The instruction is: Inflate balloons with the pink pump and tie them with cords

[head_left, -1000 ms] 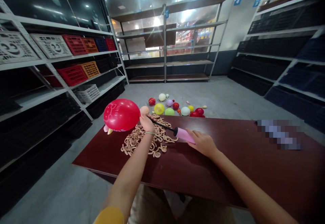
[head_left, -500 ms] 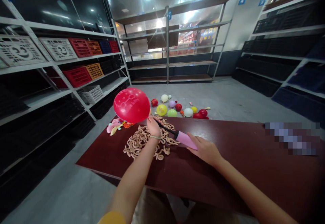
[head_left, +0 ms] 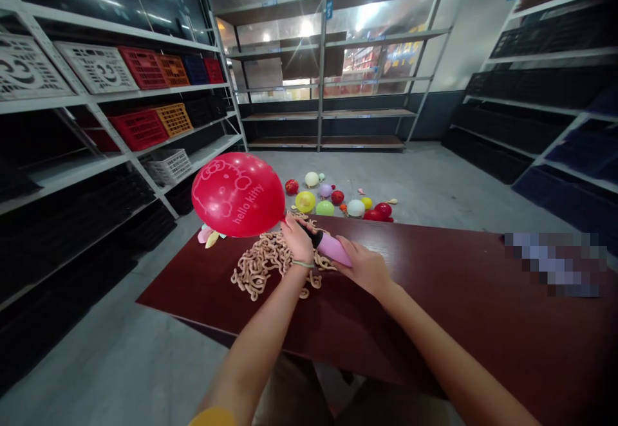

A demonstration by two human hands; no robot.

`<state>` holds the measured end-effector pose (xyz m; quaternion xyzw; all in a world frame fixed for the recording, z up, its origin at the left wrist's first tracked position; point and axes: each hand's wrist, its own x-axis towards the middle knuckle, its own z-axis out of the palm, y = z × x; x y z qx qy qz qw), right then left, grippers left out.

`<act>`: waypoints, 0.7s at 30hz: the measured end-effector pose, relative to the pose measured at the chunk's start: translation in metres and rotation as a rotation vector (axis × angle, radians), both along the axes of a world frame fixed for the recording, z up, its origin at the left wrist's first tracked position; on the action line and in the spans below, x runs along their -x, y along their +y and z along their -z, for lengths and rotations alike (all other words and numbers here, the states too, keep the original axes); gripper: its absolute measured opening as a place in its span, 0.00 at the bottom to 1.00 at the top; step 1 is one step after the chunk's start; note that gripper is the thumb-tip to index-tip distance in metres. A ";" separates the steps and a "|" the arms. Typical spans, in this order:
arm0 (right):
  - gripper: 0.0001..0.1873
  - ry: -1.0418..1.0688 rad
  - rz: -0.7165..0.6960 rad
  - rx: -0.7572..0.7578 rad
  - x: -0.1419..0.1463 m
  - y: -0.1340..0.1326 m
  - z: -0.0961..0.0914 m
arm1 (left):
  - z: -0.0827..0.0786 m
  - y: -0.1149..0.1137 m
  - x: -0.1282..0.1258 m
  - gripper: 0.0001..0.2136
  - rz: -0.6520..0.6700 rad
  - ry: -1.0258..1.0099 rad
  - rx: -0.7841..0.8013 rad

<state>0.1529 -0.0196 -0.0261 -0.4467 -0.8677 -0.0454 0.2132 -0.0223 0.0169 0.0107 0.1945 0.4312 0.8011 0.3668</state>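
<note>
My left hand (head_left: 297, 240) pinches the neck of a red Hello Kitty balloon (head_left: 237, 194) onto the black nozzle of a pink hand pump (head_left: 330, 249). The inflated balloon bulges up and to the left of that hand. My right hand (head_left: 364, 267) grips the pump's pink barrel, close beside my left hand. Beneath my hands lies a tangled heap of tan, uninflated twisting balloons (head_left: 263, 262) on a dark red table (head_left: 434, 304). Part of the pump's black nozzle is hidden by my left fingers.
Several inflated balloons (head_left: 338, 201) lie on the grey floor beyond the table. Small pink and yellow pieces (head_left: 207, 236) sit behind the red balloon. Shelves with plastic crates (head_left: 140, 130) stand left, dark crates right. A blurred patch (head_left: 555, 264) covers the table's right end.
The red balloon has grown larger. The pump has moved in toward my left hand, and my right hand has followed it, with less of the black nozzle showing.
</note>
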 end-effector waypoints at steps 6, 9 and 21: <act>0.36 0.033 -0.038 0.055 0.010 0.007 0.000 | 0.002 0.004 0.034 0.14 0.067 0.204 -0.021; 0.36 -0.001 -0.027 0.008 0.001 0.016 0.001 | 0.005 0.011 0.062 0.13 -0.015 0.196 0.004; 0.28 -0.113 -0.124 -0.127 0.014 0.038 0.013 | 0.001 0.010 0.118 0.15 -0.016 0.370 0.040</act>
